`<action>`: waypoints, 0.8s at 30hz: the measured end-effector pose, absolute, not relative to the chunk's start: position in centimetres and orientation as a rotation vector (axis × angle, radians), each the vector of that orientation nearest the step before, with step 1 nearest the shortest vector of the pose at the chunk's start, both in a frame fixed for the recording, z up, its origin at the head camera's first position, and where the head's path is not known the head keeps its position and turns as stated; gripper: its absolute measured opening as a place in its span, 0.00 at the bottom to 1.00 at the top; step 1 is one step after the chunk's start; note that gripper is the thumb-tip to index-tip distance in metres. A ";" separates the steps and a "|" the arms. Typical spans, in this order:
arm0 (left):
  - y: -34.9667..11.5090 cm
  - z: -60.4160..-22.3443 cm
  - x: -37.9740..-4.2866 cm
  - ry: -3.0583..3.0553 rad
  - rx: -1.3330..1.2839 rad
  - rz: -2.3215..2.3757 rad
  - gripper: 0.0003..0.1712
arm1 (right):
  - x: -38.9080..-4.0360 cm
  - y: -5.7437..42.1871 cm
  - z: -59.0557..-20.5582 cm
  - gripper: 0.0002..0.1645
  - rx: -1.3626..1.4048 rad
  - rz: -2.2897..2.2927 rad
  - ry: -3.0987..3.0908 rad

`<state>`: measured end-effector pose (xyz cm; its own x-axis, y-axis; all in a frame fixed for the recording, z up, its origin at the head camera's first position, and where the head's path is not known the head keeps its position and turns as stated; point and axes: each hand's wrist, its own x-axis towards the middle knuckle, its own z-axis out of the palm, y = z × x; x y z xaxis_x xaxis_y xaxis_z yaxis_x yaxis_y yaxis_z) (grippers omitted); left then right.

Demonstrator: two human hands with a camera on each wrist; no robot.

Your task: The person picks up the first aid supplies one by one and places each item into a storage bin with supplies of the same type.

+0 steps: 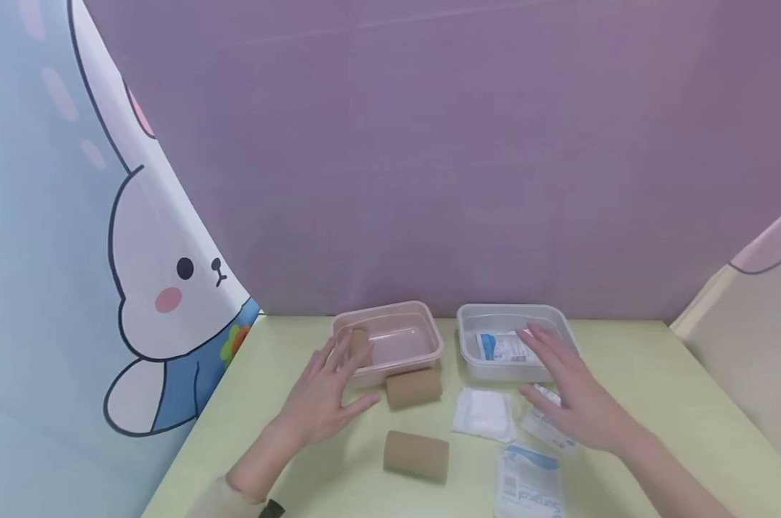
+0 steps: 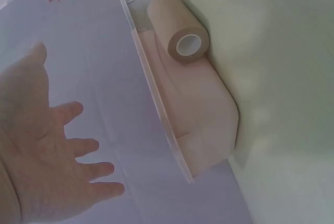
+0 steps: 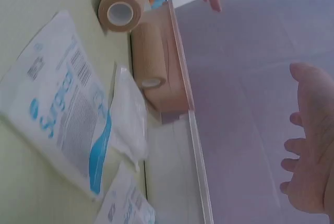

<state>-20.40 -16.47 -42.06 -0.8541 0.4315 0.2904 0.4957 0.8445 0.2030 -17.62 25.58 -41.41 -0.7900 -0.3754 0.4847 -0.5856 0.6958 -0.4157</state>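
Note:
My left hand [image 1: 315, 399], fingers spread, hovers at the near left corner of a pink plastic tub [image 1: 403, 345]. Inside that tub lies a tan bandage roll [image 1: 360, 347], partly behind the fingers. A second bandage roll [image 1: 414, 388] rests against the tub's front, and a third bandage roll [image 1: 417, 456] lies nearer me. Over the near right side of a white tub [image 1: 503, 371] my right hand [image 1: 581, 403] is held with fingers extended, gripping nothing. That tub contains a blue-and-white packet [image 1: 508, 347]. Below the right hand is another clear-and-white packet [image 1: 547, 429], partly covered.
A white wrapped pad [image 1: 484, 414] lies in front of the white tub. Closer to me is a packet printed "Surgical" [image 1: 529, 483]. The pale green table [image 1: 630, 381] ends at a purple backdrop [image 1: 468, 180]; a rabbit-print cloth [image 1: 150, 288] hangs at left.

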 end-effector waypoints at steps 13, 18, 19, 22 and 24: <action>-16.5 -43.8 -22.6 -2.698 -0.622 -0.558 0.48 | -20.0 18.9 -44.1 0.46 0.797 0.809 -2.572; -16.9 -44.8 -24.4 -2.712 -0.514 -0.732 0.49 | -20.6 17.1 -45.4 0.46 0.800 0.815 -2.589; -16.9 -45.0 -24.7 -2.721 -0.494 -0.758 0.49 | -20.7 16.8 -45.6 0.46 0.804 0.821 -2.590; -17.2 -45.7 -25.9 -2.732 -0.468 -0.830 0.52 | -21.1 15.9 -46.3 0.46 0.822 0.816 -2.594; -17.4 -46.3 -26.6 -2.737 -0.451 -0.873 0.55 | -21.2 15.4 -46.6 0.46 0.831 0.838 -2.602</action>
